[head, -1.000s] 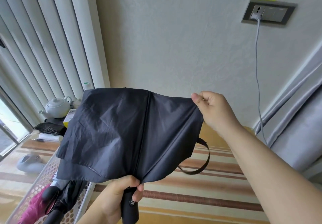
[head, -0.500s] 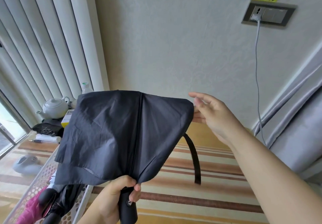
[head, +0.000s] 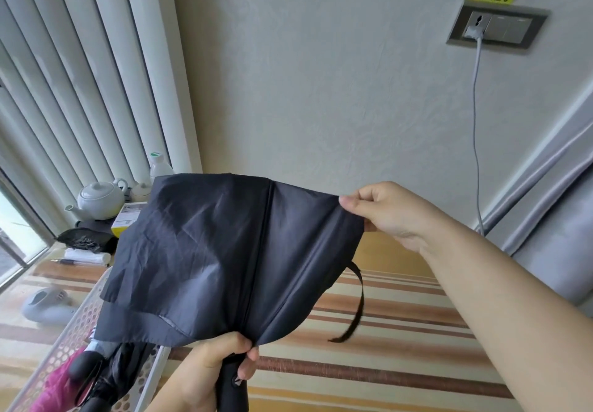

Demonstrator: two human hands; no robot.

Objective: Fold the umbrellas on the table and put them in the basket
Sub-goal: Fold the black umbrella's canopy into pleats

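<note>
A black umbrella point(head: 224, 251) is held up over the striped table point(head: 401, 331), its canopy collapsed and spread as a flat panel. My left hand point(head: 211, 370) grips the umbrella's black handle at the bottom. My right hand point(head: 385, 212) pinches the upper right corner of the canopy and pulls it taut. The closure strap point(head: 357, 309) dangles from the right side. A white perforated basket point(head: 77, 325) stands at lower left, holding a pink umbrella point(head: 54, 389) and a black umbrella point(head: 106, 379).
At the back left stand a white teapot point(head: 101, 198), a plastic bottle point(head: 158, 164), a yellow box point(head: 125, 219) and a black pouch point(head: 86, 240). A grey device point(head: 48, 305) lies left of the basket. A cable point(head: 476, 129) hangs from the wall socket.
My right hand let go of the canopy corner half a second ago and has now pinched it again, stretching the fabric to the right. The strap swung down.
</note>
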